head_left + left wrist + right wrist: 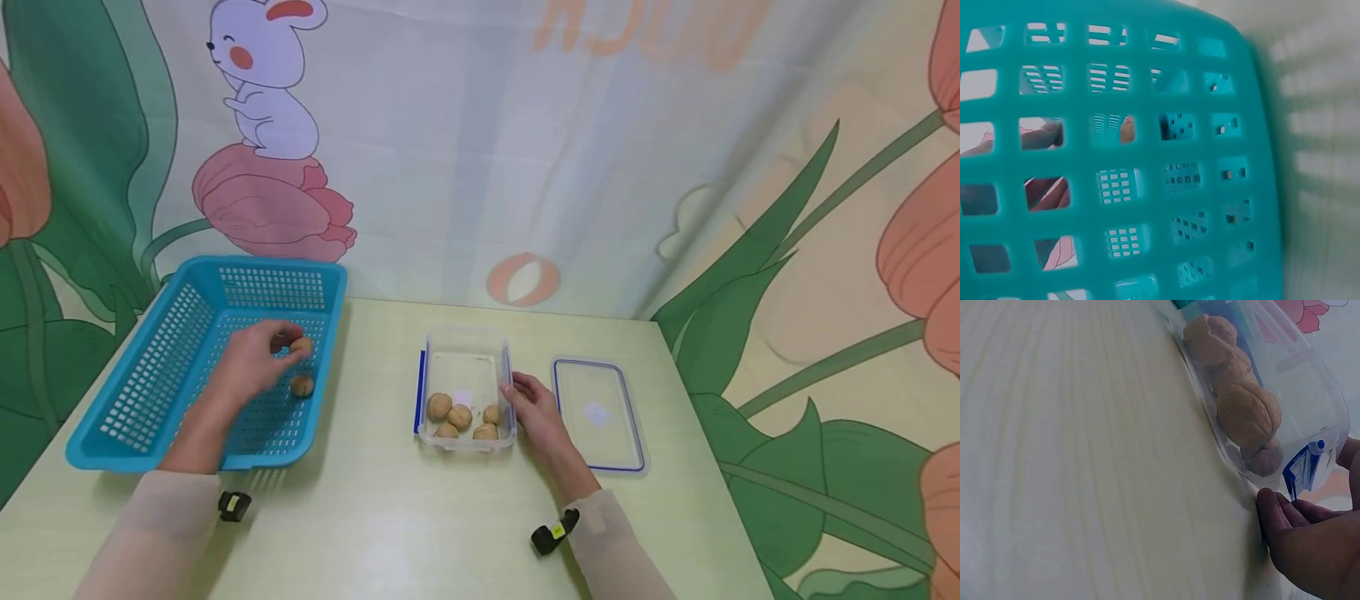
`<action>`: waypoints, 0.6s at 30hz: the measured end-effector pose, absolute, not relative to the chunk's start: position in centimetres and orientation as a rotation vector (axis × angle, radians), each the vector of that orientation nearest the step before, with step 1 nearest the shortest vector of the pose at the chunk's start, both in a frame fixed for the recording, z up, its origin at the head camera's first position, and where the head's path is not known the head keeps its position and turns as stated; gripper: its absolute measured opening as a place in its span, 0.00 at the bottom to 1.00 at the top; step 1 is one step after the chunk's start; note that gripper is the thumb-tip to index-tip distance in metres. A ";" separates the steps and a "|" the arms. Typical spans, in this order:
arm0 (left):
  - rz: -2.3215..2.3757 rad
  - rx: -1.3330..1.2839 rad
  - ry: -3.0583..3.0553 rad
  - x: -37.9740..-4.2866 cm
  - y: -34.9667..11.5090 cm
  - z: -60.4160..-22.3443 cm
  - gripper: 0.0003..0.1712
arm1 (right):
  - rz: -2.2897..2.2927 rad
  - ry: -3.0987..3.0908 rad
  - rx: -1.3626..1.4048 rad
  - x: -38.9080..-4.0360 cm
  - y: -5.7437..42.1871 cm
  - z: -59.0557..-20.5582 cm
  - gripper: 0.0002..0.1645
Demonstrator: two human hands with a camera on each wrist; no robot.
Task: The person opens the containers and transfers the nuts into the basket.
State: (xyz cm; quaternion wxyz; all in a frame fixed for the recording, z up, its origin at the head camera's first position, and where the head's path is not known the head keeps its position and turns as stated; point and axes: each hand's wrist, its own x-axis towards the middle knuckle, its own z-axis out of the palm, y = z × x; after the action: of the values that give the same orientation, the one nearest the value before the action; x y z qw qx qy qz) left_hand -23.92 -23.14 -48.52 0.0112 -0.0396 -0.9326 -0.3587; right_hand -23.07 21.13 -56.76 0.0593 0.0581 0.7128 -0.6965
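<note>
In the head view my left hand (257,358) is inside the blue basket (327,333), pinching a walnut (302,346) between thumb and fingers. Another walnut (302,386) lies on the basket floor just below it. The basket's perforated wall (1147,156) fills most of the left wrist view and hides much of that hand. My right hand (538,412) grips the right wall of a clear plastic container (459,446), thumb at the rim and fingers outside near a blue latch (1304,465). Several walnuts (1249,412) lie in the container, gathered at its near end.
A clear lid (600,442) with a blue seal lies flat on the table, right of the container. The pale table (375,517) ends at a printed curtain (450,167) behind. Another blue latch (419,392) hangs along the container's left side.
</note>
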 end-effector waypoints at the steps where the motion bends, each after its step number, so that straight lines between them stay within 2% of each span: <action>1: -1.115 -0.125 -2.924 -24.0 -23.1 -48.6 0.26 | -2.109 2.160 0.176 -23.1 21.1 -56.7 0.32; 18: -1.094 -0.157 -2.957 -24.1 -23.3 -48.9 0.26 | -2.101 2.168 0.165 -22.9 21.2 -56.5 0.33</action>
State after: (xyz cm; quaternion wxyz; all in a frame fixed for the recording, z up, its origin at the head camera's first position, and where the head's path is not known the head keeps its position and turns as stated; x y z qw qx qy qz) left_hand -24.08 -23.26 -48.91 -0.0076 -0.0499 -0.9367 -0.3466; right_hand -22.90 21.18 -56.45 0.0589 0.0543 0.7157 -0.6938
